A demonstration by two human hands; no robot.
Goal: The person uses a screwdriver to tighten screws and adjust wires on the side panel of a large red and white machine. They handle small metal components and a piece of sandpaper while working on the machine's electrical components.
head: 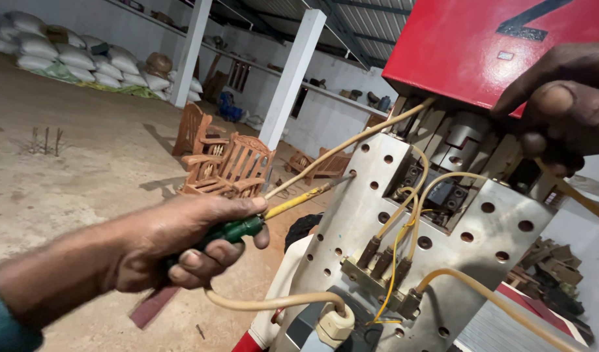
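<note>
A: What is being held at this moment?

B: A screwdriver with a green handle and a yellow shaft (273,212) is being gripped by the left hand (182,241), with the fingers closed firmly around the handle. Its metal tip is being pressed against the left edge of the perforated grey metal plate (495,241) of the machine, just beside one of the round holes.

A: And the right hand (563,107)?

B: It is being kept at the far right, on the lower edge of the red metal cover (462,45). The fingers are curled there, and a beige cable (580,199) is seeming to pass under them, but whether it is truly pinched cannot be told.

A: How is this step being done well, in your judgement?

B: The tip is being best kept in line with the shaft, so that it is not slipping off the plate toward the thin yellow wires (400,261) and the brown connectors (381,257) in the middle. Pressure is being applied better slowly. The cover is being steadied by the right hand, which is helping. The thick beige cable (273,302) below the left hand is lying near the wrist, so care is being needed not to catch it.
</note>
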